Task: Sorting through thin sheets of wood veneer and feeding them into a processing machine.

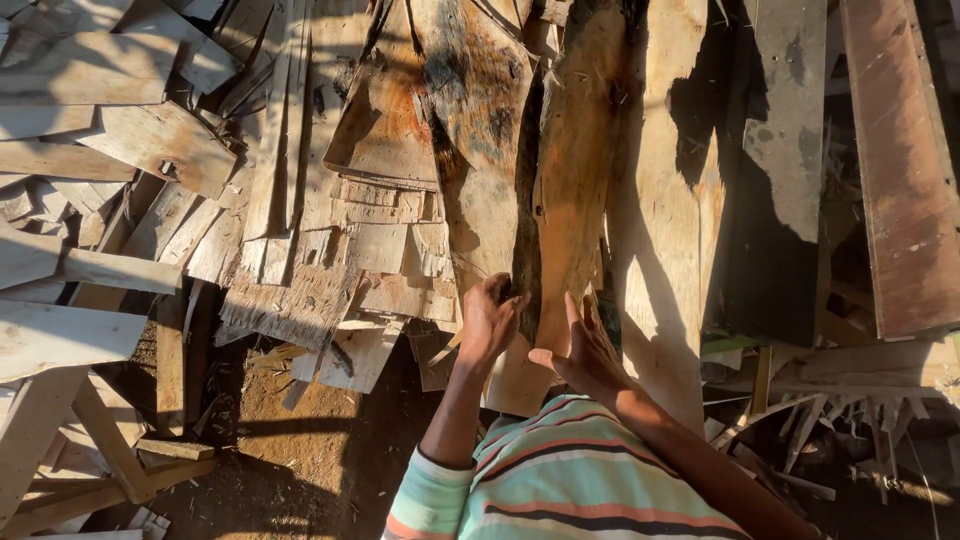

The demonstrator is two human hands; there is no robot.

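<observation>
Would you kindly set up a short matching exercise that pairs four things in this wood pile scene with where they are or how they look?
Column one:
1. left hand
2. right hand
3. reddish-brown plank
4. striped sleeve

Column two:
A. far right, leaning lengthwise
B. bottom centre, banded green, orange and dark
C. fingers curled over the dark split edge of the long bark slab
D. open, flat against the slab's lower face

Pairs: 1-C, 2-D, 3-A, 4-B

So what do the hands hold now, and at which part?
The left hand grips the long wooden slab at the dark edge near its lower end. The right hand lies open against its face, not gripping.
</observation>
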